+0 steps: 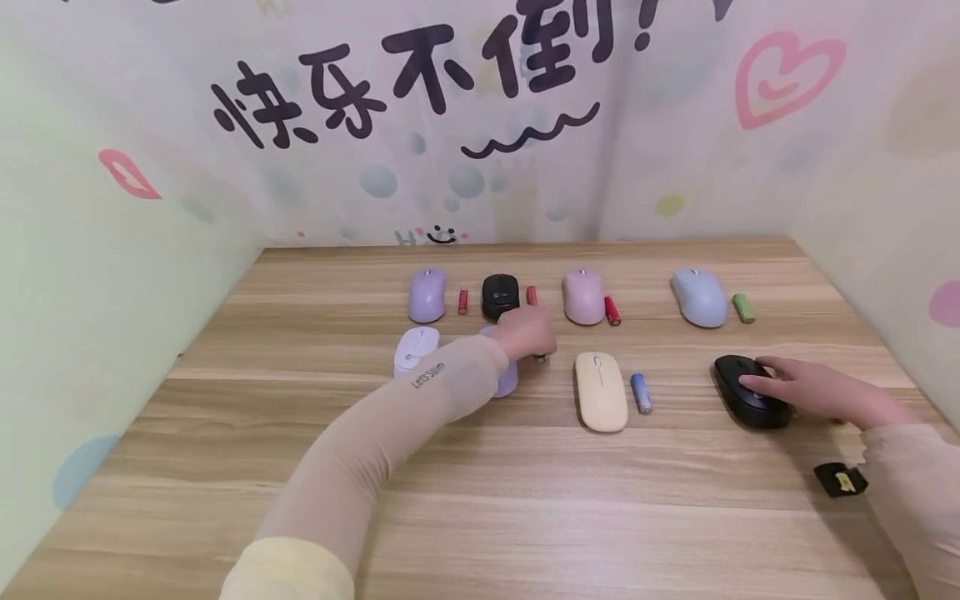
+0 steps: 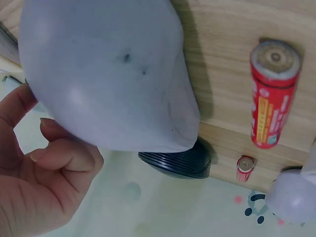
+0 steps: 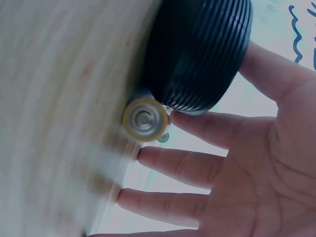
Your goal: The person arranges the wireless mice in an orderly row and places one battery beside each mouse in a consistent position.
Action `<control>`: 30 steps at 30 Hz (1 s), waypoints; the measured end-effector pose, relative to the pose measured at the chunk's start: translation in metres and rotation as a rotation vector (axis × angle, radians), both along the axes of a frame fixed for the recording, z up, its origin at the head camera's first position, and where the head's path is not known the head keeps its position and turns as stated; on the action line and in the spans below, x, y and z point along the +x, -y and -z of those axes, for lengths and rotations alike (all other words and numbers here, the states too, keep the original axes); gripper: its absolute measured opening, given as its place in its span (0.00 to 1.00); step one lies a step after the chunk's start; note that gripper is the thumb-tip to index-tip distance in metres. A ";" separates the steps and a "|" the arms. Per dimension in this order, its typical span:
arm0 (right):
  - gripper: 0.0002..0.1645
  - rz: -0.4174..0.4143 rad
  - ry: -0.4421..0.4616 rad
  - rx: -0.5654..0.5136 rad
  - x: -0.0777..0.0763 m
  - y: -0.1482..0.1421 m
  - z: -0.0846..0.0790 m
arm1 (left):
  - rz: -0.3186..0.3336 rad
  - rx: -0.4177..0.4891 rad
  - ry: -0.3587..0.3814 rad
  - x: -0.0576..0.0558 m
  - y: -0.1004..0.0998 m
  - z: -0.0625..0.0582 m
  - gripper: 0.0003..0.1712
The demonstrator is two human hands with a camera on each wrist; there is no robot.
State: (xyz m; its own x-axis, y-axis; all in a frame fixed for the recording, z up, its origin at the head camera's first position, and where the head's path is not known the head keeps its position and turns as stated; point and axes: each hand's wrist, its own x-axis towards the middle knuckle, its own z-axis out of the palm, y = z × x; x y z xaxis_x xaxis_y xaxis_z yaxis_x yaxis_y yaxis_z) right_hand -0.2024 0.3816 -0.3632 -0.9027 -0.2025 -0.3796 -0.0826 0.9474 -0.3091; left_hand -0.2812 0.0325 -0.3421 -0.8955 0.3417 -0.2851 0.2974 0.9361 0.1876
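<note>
My left hand (image 1: 528,331) reaches over a lavender mouse (image 1: 508,382) in the front row. Its fingers are bent and pinch a small green battery (image 1: 542,358) just right of that mouse, mostly hidden by the hand. The same mouse (image 2: 108,74) fills the left wrist view, with a red battery (image 2: 274,94) lying beside it. At the right, my right hand (image 1: 813,387) grips a black mouse (image 1: 742,396) on the table, thumb on top and fingers along its right side. A gold-rimmed battery (image 3: 144,119) lies against this mouse, close to the fingertips.
Behind, a purple mouse (image 1: 427,296), black mouse (image 1: 500,294), pink mouse (image 1: 583,297) and blue mouse (image 1: 700,297) stand with batteries alongside. A white mouse (image 1: 415,346), a cream mouse (image 1: 602,393) and a blue battery (image 1: 641,392) share the front row. Curtains enclose the wooden table (image 1: 525,517).
</note>
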 end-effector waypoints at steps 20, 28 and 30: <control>0.48 0.007 -0.006 -0.004 0.001 0.000 0.000 | 0.033 -0.048 0.115 -0.002 -0.005 0.008 0.09; 0.49 0.015 0.008 -0.002 0.000 0.001 0.000 | 0.053 -0.076 0.135 -0.004 -0.004 0.005 0.08; 0.49 0.017 0.011 0.000 0.001 0.002 -0.001 | 0.058 -0.079 0.134 -0.003 -0.001 -0.002 0.09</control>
